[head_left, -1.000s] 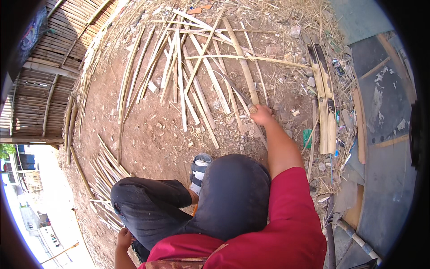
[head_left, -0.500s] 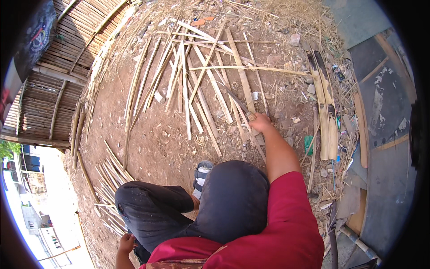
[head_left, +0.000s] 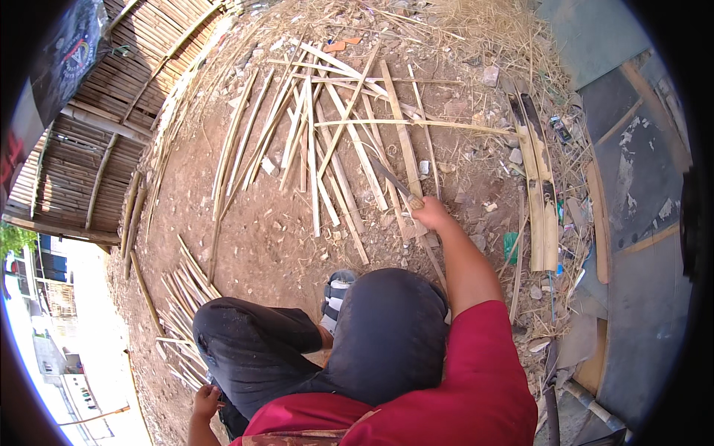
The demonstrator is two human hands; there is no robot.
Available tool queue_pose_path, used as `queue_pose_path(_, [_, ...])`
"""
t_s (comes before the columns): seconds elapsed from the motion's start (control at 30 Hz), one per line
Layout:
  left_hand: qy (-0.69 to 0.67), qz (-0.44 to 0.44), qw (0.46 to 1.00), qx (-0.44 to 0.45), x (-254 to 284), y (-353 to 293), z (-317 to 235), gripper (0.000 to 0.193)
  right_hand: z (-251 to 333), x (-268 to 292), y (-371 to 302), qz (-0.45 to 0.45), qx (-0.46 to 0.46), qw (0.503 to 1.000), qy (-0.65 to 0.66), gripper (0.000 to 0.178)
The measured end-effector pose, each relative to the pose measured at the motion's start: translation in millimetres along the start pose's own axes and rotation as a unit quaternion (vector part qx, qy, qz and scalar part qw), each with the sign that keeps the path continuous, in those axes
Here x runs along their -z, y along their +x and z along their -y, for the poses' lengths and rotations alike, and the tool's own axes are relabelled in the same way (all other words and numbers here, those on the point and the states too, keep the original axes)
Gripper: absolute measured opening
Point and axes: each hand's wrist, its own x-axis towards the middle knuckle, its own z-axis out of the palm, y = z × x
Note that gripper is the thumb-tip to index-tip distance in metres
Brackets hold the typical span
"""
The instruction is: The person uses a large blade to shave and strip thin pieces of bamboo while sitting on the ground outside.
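Observation:
My right hand [head_left: 431, 214] reaches forward over the ground, closed around the wooden handle of a large knife [head_left: 392, 178]. Its dark blade points away and to the left, across several pale split-bamboo strips [head_left: 362, 157] lying crisscrossed on the dirt. Just beyond the hand, a wider strip [head_left: 401, 134] runs away from me. Low at the left, my left hand [head_left: 206, 402] is beside my bent leg with its fingers curled; what they hold, if anything, is hidden. A bundle of thin strips [head_left: 178, 301] lies on the ground beyond it.
Two wide bamboo halves [head_left: 547, 223] lie at the right beside a green scrap [head_left: 511, 245]. Dark sheets [head_left: 636, 163] line the right edge. A slatted bamboo wall [head_left: 97, 160] stands at the left. Stones and dry straw [head_left: 476, 18] litter the far ground.
My right hand has drawn slightly nearer to me with the knife still in it. The whole view has shifted a little; the strips and my left hand look much the same.

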Motion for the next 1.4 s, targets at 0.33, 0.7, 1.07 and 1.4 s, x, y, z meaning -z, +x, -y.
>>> queue_pose_path(0.33, [-0.184,-0.121,0.948,-0.23,25,25,-125,0.027,89,108,-99,0.098,0.043,0.945,0.31,0.035])
queue_pose_path(0.7, [-0.132,0.001,0.713,-0.689,-76,-141,-424,0.02,208,170,-241,0.072,0.113,0.866,0.482,0.027])
queue_pose_path(1.07, [-0.151,0.503,0.797,-0.298,-191,-171,-531,0.079,254,156,-337,0.027,0.09,0.89,0.446,0.028])
queue_pose_path(1.4, [-0.279,0.597,0.704,-0.266,-204,-151,-525,0.052,287,91,-405,0.051,0.163,0.936,0.307,0.032])
